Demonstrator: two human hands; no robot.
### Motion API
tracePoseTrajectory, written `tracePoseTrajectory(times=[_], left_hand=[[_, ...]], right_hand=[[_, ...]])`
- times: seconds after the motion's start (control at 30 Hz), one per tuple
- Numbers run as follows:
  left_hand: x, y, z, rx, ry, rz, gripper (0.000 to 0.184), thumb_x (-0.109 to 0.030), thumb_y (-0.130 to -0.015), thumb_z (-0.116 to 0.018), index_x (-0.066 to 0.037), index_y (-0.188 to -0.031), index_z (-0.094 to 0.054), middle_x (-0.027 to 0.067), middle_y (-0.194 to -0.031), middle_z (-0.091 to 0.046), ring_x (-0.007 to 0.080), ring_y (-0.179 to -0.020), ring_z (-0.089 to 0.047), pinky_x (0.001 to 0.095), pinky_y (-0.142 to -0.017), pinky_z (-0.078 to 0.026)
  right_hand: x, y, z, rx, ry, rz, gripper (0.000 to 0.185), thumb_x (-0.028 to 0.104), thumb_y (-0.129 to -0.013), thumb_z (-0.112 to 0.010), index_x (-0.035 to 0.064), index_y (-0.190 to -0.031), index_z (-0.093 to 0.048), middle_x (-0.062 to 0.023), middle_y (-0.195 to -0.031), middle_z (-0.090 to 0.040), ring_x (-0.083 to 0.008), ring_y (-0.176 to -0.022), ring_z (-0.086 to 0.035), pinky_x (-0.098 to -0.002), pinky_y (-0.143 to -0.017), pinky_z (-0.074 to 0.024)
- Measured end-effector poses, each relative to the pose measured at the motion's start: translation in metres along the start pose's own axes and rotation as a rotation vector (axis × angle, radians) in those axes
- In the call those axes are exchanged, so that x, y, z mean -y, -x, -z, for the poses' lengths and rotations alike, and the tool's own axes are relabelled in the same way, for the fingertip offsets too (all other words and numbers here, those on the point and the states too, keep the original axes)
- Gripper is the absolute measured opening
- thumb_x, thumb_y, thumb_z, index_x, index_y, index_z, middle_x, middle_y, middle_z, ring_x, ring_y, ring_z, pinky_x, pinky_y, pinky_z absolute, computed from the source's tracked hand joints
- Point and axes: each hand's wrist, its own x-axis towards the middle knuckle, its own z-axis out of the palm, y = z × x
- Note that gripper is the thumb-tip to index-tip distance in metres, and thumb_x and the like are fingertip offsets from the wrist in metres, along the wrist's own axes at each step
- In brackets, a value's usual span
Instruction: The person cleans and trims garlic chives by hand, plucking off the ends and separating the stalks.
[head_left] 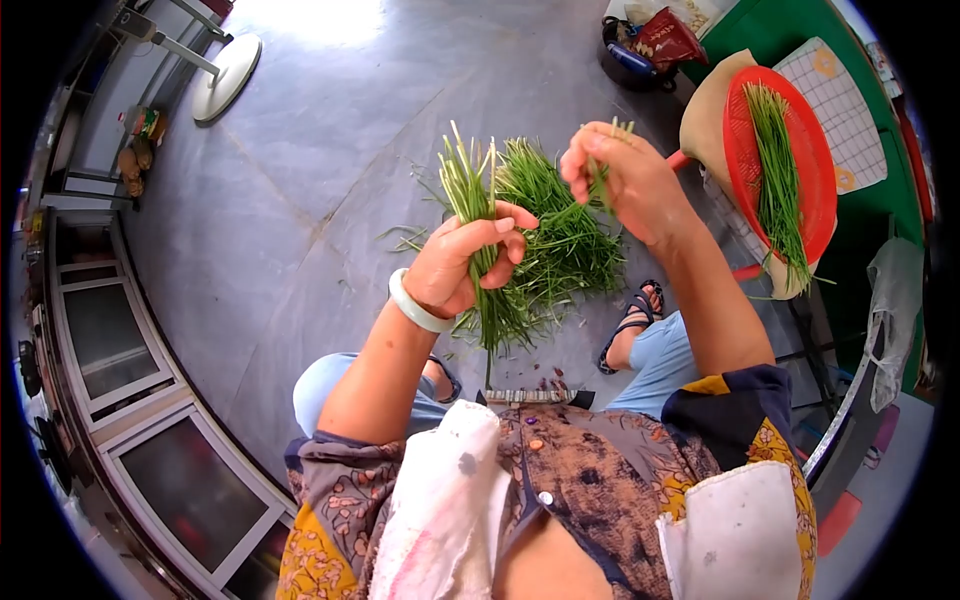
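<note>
My left hand [455,262] is closed round an upright bunch of garlic chives [468,190]. Their pale cut ends point up and away, and the green leaves hang below the fist. A pale bangle circles that wrist. To the right, my right hand [632,185] is raised with its fingers pinched on a few thin chive stalks. Beneath and beyond both hands, a loose pile of chives [575,245] lies on the grey floor, with stray bits around it. More chives [775,175] rest lined up in a red plastic basket [738,150] at the right.
The basket sits on a low seat beside a green surface [745,35] with a checked cloth [845,120]. A black pot [628,68] with packets stands at upper right. White-framed cabinets [190,480] line the left. A round white stand base [228,78] is at upper left.
</note>
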Motion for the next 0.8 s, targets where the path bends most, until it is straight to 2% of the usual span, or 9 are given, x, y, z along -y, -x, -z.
tracePoseTrajectory(times=[0.1, 0.2, 0.33, 0.47, 0.5, 0.6, 0.63, 0.77, 0.8], left_hand=[[0.001, 0.0, 0.0, 0.027, 0.003, 0.013, 0.027, -0.018, -0.089, -0.053, 0.001, -0.108, -0.056, 0.0055, -0.077, -0.057, 0.0103, -0.051, -0.043, 0.0224, -0.046, -0.035], [0.004, -0.001, -0.001, 0.036, -0.013, 0.024, 0.027, -0.017, -0.089, -0.052, 0.001, -0.108, -0.056, 0.0058, -0.077, -0.057, 0.0105, -0.052, -0.044, 0.0223, -0.046, -0.035], [0.005, -0.004, -0.005, 0.037, -0.083, 0.021, 0.029, -0.02, -0.091, -0.05, 0.001, -0.109, -0.056, 0.0062, -0.079, -0.058, 0.0115, -0.054, -0.046, 0.0223, -0.048, -0.036], [0.009, -0.005, -0.006, 0.028, -0.091, -0.002, 0.033, -0.028, -0.095, -0.047, 0.0, -0.109, -0.056, 0.0081, -0.084, -0.062, 0.0131, -0.058, -0.052, 0.0228, -0.049, -0.038], [0.01, -0.006, -0.002, 0.039, -0.042, -0.007, 0.037, -0.032, -0.097, -0.045, -0.001, -0.111, -0.056, 0.0102, -0.088, -0.064, 0.0154, -0.064, -0.057, 0.0247, -0.052, -0.044], [0.008, -0.006, -0.003, -0.086, 0.086, 0.025, 0.036, -0.031, -0.097, -0.045, 0.0, -0.112, -0.056, 0.0114, -0.09, -0.065, 0.0178, -0.068, -0.06, 0.027, -0.057, -0.048], [0.008, -0.007, -0.002, -0.109, 0.141, 0.025, 0.033, -0.028, -0.097, -0.046, 0.0, -0.11, -0.057, 0.0124, -0.093, -0.065, 0.0204, -0.072, -0.062, 0.031, -0.066, -0.052], [0.01, -0.014, 0.011, -0.307, 0.074, -0.033, 0.026, -0.021, -0.096, -0.048, 0.001, -0.103, -0.059, 0.0138, -0.095, -0.066, 0.0232, -0.079, -0.064, 0.0366, -0.078, -0.051], [0.013, -0.018, 0.025, -0.301, 0.117, -0.086, 0.025, -0.02, -0.096, -0.05, 0.001, -0.103, -0.059, 0.0138, -0.093, -0.067, 0.0224, -0.077, -0.064, 0.0343, -0.072, -0.051]], right_hand=[[-0.002, 0.005, -0.012, 0.022, -0.127, -0.103, 0.02, 0.017, -0.096, -0.047, 0.001, -0.1, -0.058, -0.0027, -0.077, -0.055, -0.0112, -0.064, -0.049, -0.0245, -0.057, -0.0392], [-0.013, 0.003, -0.009, 0.076, -0.168, -0.191, 0.02, 0.018, -0.096, -0.048, 0.002, -0.102, -0.059, -0.0006, -0.078, -0.056, -0.0079, -0.065, -0.051, -0.0213, -0.056, -0.0386], [-0.015, 0.006, -0.038, -0.032, 0.088, -0.142, 0.015, 0.016, -0.092, -0.057, 0.0024, -0.097, -0.06, 0.0011, -0.077, -0.057, -0.0051, -0.063, -0.05, -0.0202, -0.055, -0.0382], [-0.016, 0.008, -0.034, 0.1, -0.019, -0.177, 0.013, 0.016, -0.088, -0.062, 0.0027, -0.089, -0.062, 0.0013, -0.077, -0.059, -0.0053, -0.064, -0.052, -0.0214, -0.057, -0.0399], [-0.018, 0.005, -0.036, -0.047, 0.12, -0.1, 0.014, 0.016, -0.088, -0.064, 0.0041, -0.082, -0.061, 0.0028, -0.073, -0.057, -0.0034, -0.058, -0.047, -0.02, -0.052, -0.036], [-0.013, 0.004, -0.027, -0.063, -0.033, -0.155, 0.014, 0.017, -0.087, -0.065, 0.0052, -0.08, -0.06, 0.0047, -0.071, -0.055, -0.0007, -0.052, -0.039, -0.0187, -0.047, -0.0288], [-0.014, 0.002, -0.026, -0.101, -0.083, -0.138, 0.014, 0.016, -0.087, -0.065, 0.0058, -0.079, -0.061, 0.006, -0.066, -0.052, 0.0003, -0.048, -0.032, -0.0184, -0.043, -0.0218], [-0.009, -0.001, -0.009, -0.079, -0.181, -0.106, 0.015, 0.013, -0.088, -0.063, 0.0049, -0.075, -0.061, 0.0058, -0.059, -0.049, -0.0012, -0.043, -0.03, -0.0189, -0.041, -0.0193], [-0.005, -0.002, -0.005, -0.083, -0.189, -0.092, 0.015, 0.013, -0.088, -0.063, 0.0046, -0.076, -0.062, 0.0055, -0.059, -0.049, -0.0012, -0.043, -0.03, -0.0191, -0.041, -0.0193]])
